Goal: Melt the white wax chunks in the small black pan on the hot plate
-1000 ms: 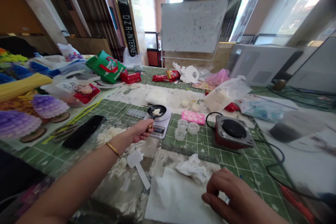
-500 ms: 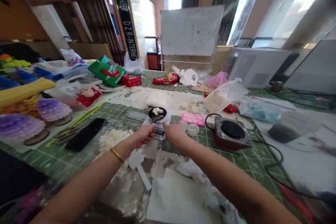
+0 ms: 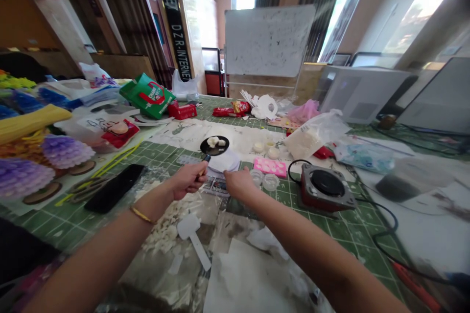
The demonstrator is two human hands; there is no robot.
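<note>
My left hand point(image 3: 190, 179) is closed round the handle of a small black frying pan point(image 3: 221, 150). White lumps point(image 3: 216, 142) lie in the pan, which is held to the left above a white kitchen scale point(image 3: 223, 160). At the scale's right front edge, my right hand point(image 3: 240, 183) is closed with its thumb against the scale; its other fingers are partly hidden. Below my left hand, white flakes point(image 3: 165, 234) are spread on clear plastic, beside a white plastic scoop point(image 3: 191, 227).
To the right stands a small electric hot plate point(image 3: 326, 185) with a black cable. A pink mould point(image 3: 270, 167) and clear cups point(image 3: 270, 182) sit near my right hand. On the left lie a black phone point(image 3: 115, 188) and purple paper-like trees point(image 3: 66, 151). White paper point(image 3: 249, 279) lies in front.
My left hand has moved left, carrying the pan off the scale's round platform and a little farther away. My right hand has stayed nearly in place at the scale.
</note>
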